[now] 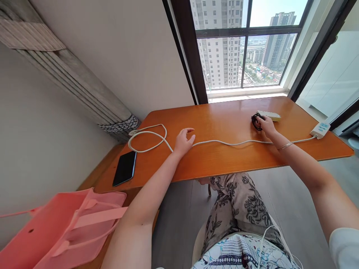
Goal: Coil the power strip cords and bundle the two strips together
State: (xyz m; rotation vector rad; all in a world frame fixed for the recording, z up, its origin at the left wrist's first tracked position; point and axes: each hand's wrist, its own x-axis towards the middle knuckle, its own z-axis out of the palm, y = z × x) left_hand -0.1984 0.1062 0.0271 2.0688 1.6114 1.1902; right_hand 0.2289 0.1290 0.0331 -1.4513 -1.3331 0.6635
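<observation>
My left hand (183, 141) rests loosely curled and released on the desk (224, 157), its fingers touching the white cord (224, 143) where it leaves its loop. My right hand (266, 125) is closed around a small black bundle (255, 122), just in front of a flat white box (269, 115). The cord lies along the desk's length, from the loop at the left end to the power strip (320, 129) at the right corner. I judge the tidying barely begun: the cord lies uncoiled. The phone (125, 168) lies near the loop.
</observation>
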